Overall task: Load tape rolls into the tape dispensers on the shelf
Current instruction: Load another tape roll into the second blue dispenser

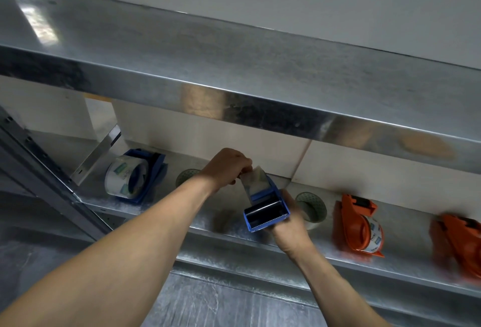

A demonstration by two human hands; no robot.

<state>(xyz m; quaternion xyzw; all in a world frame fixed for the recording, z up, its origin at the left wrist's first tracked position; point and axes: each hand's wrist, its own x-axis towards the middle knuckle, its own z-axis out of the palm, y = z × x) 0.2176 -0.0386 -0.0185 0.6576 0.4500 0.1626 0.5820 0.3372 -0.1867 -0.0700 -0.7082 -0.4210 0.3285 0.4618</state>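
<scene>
- Our right hand point(290, 225) wraps its fingers round the blue tape dispenser point(265, 213) from the right and from below, in a closed, firm grip. The dispenser is held just right of frame centre, in front of the lower shelf point(234, 238).
- Our left hand point(227, 166) pinches the free end of the clear tape strip point(256, 179) between curled fingertips, above the dispenser.
- We judge the dispenser to be a light, stiff plastic shell. Take it by the side walls and keep clear of the cutter edge at the near end.
- We judge the strip to be thin, limp and sticky. Hold only its tip and keep it taut, or it may fold onto itself.
- The long axis runs bottom to top of frame, leaning slightly left at the top. The roller end points toward us.
- On the shelf behind lie two loose tape rolls point(311, 207), one at each side of the hands. A loaded blue dispenser point(135, 174) lies at left and two orange dispensers point(359, 225) at right.
</scene>
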